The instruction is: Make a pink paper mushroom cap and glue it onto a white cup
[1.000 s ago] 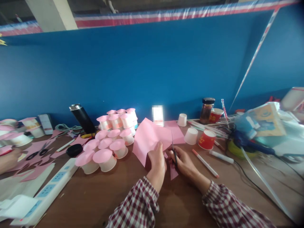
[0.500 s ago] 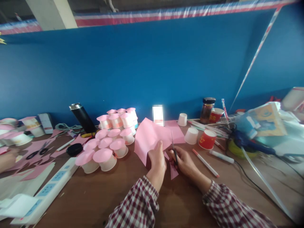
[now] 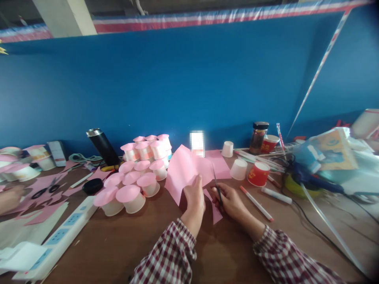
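My left hand (image 3: 194, 197) is closed on a sheet of pink paper (image 3: 180, 169), its thumb pressed on top. The sheet is raised and bent, with its left corner hanging down. In my right hand (image 3: 232, 199) is a pair of dark-handled scissors (image 3: 216, 181), its blades pointing away from me at the sheet's right edge. A narrow pink offcut (image 3: 216, 213) hangs or lies between the two hands; I cannot tell which. Another pink sheet (image 3: 222, 163) lies flat behind the scissors.
To the left stand several paper cups with pink tops (image 3: 130, 197), a black flask (image 3: 103, 148) and a power strip (image 3: 63, 236). At right are white cups (image 3: 238, 169), a red cup (image 3: 258, 174), a marker (image 3: 257, 203) and a glue gun (image 3: 316, 181). Another person's hand (image 3: 12, 197) shows far left.
My left hand and the pink sheet have shifted slightly left. The scissors remain at the sheet's right edge, and the other person's hand has moved a little.
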The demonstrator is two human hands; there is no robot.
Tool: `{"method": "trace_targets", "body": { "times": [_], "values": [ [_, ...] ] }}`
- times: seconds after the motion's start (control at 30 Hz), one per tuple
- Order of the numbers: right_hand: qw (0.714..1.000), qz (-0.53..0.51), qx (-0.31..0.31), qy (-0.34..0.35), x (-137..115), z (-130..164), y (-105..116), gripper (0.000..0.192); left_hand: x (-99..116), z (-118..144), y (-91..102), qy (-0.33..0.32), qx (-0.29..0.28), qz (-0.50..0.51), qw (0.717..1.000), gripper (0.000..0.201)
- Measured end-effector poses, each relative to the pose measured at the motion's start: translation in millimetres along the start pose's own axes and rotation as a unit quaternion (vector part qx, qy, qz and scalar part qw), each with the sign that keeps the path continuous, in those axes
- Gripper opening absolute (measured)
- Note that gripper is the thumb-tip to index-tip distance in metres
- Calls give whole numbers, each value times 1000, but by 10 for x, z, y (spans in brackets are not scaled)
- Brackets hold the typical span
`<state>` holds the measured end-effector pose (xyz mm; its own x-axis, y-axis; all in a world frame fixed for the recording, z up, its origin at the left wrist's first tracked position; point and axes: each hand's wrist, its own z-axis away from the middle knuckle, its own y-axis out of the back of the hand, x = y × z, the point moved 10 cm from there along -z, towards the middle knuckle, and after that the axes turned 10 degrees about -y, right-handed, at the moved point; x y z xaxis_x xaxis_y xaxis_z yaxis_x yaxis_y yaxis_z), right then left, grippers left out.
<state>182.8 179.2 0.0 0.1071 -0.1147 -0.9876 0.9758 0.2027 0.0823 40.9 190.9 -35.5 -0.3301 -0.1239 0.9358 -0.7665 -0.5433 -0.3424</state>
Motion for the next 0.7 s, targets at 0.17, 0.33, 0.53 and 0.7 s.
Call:
{"method": "trace_targets", "body": {
  "times": [0.17,0.33,0.53,0.7],
  "values": [
    [1000,4,-7,6,-10,4,10,32,124,-30,-22,-27,-5,-5,1000,18],
    [1000,9,-6,2,17,-7,6,33,198,-84,22,-39,-4,-37,999,22],
    [1000,-6,-14,-11,62,-35,8,36,240,-78,-22,-58,-47,-54,996,29],
    [1000,3,-16,1,21,-41,65,30,276,-65,-4,-64,-42,-84,994,35]
  ]
}}
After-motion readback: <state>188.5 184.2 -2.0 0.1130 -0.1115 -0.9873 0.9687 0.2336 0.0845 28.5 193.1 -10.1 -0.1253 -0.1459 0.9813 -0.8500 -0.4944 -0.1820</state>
